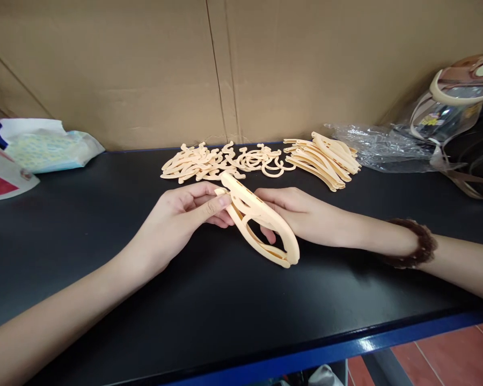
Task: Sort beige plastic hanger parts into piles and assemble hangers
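A cream plastic folding hanger (261,209), folded into a narrow loop, is held above the black table between both hands. My left hand (191,209) pinches its upper left end, thumb on the near side. Behind the hanger, my right hand (293,214) is wrapped round its middle, and most of the fingers are hidden by it. The hanger tilts, with its lower end pointing down to the right. Beyond the hands lie a heap of small cream hook pieces (197,162), some curved hooks (261,160) and a stack of curved hanger arms (324,160).
The black table (209,321) has a blue front edge, with a cardboard wall (145,75) behind. A soft tissue pack (52,147) and a white-and-red container (4,174) stand left. Clear plastic bags (382,147) and a strapped transparent bottle (446,115) are at right.
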### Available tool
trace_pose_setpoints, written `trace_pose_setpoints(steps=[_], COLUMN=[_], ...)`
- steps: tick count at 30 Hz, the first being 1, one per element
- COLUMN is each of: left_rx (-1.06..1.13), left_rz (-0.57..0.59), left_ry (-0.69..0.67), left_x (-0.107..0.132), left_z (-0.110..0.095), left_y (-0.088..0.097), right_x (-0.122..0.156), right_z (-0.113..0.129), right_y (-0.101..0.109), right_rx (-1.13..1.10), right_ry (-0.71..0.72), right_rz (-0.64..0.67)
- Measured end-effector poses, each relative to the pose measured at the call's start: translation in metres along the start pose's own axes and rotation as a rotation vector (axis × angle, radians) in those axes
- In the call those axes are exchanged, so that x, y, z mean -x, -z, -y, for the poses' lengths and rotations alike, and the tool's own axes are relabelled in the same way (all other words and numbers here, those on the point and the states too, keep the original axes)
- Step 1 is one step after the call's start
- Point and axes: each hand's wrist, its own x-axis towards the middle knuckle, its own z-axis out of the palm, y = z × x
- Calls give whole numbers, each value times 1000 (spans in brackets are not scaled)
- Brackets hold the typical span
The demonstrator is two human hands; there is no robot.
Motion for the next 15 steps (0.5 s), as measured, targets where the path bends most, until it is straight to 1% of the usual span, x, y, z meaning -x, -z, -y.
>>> trace_pose_setpoints(steps=[3, 5, 7, 10, 13, 15], left_rx=[52, 87, 128, 164, 163, 158], left_rz=[-34, -65, -93, -103, -91, -111], left_ry=[14, 19, 38, 56, 27, 18], left_x=[-1, -1, -1, -1, -2, -3], left_z=[2, 4, 4, 4, 4, 5], left_y=[2, 4, 6, 7, 10, 12], right_x=[-1, 0, 2, 5, 7, 7], right_z=[-1, 0, 2, 2, -2, -6], right_y=[4, 6, 7, 7, 7, 8], right_rx=[-152, -128, -25, 158, 354, 475], right_ry=[-38, -68, -85, -38, 13, 58], right_rz=[64, 102, 113, 87, 5, -74])
